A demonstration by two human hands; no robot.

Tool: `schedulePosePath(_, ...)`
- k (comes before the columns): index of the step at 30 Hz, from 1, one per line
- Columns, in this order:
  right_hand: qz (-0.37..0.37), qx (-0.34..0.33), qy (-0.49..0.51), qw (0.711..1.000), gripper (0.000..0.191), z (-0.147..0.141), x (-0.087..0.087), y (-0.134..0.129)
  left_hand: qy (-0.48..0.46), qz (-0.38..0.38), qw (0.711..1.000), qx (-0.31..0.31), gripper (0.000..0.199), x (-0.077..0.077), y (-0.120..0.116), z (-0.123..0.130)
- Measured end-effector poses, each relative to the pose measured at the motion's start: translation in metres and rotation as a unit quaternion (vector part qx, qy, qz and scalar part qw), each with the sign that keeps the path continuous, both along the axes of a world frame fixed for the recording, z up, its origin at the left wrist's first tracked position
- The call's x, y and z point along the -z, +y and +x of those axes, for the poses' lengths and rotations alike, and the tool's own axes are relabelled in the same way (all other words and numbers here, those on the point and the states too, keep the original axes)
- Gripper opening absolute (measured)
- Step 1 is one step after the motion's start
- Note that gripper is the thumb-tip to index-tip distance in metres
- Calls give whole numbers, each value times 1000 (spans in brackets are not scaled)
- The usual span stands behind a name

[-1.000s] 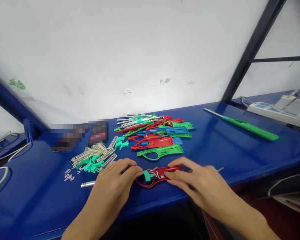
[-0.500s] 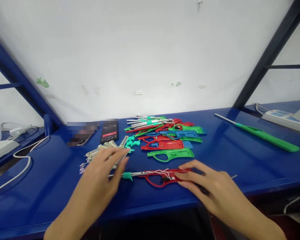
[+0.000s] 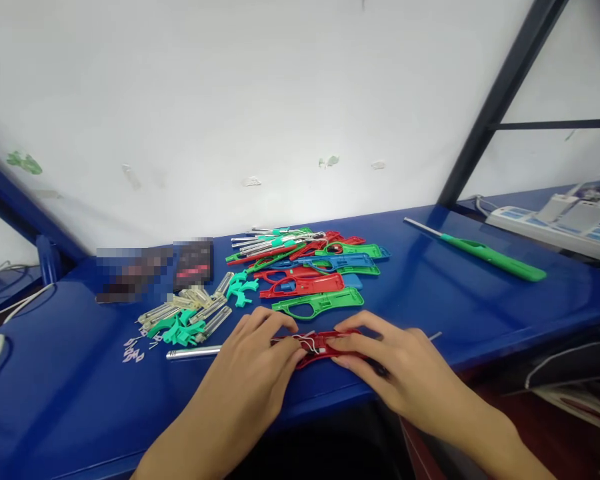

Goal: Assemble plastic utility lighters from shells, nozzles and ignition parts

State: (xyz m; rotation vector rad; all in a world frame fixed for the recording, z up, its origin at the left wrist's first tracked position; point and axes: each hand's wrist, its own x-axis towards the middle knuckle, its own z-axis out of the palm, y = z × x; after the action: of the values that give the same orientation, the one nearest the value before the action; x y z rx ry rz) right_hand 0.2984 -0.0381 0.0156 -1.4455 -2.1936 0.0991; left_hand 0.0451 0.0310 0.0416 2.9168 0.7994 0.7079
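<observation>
A red lighter casing half (image 3: 325, 346) lies at the table's front edge, its inside facing up, with white wires (image 3: 307, 342) running through it. A silver metal tube (image 3: 193, 353) sticks out to the left of my left hand (image 3: 260, 360), which closes over the front of the casing, fingertips and thumb at the wires. Opposite, my right hand (image 3: 395, 363) grips the rear end between thumb and fingers. The trigger loop and the tube's base are hidden under my left hand.
Behind lie red, green and blue casing halves (image 3: 325, 301) and tubes with wires (image 3: 265, 243). Clear reservoirs (image 3: 215, 323) and teal triggers (image 3: 183, 328) sit to the left, near blurred phones (image 3: 194, 263). A whole green lighter (image 3: 495, 257) and a power strip (image 3: 555, 230) are at right.
My left hand has moved right from near the tube onto the front of the red casing, uncovering the loose teal triggers. My right hand stays on the rear end. The view has shifted right.
</observation>
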Motion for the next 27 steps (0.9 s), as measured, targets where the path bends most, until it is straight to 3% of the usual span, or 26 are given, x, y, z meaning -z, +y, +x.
schedulePosePath(11,-2,-7,-16,1000,30,1,0,-1,-6,-6,1000,-4,27,-4,7,-4)
schedulePosePath(16,12,-8,-16,1000,32,2,3,-2,-44,-5,999,-14,24,-14,12,-8)
schedulePosePath(19,13,0,-9,1000,32,2,5,-1,-49,-10,998,-30,23,-19,16,-22)
schedulePosePath(23,27,-1,-4,1000,32,2,6,-1,6,-42,993,-108,29,-18,18,-53)
schedulePosePath(27,35,-1,-9,999,34,2,6,-1,60,-89,988,-111,23,-19,20,-69)
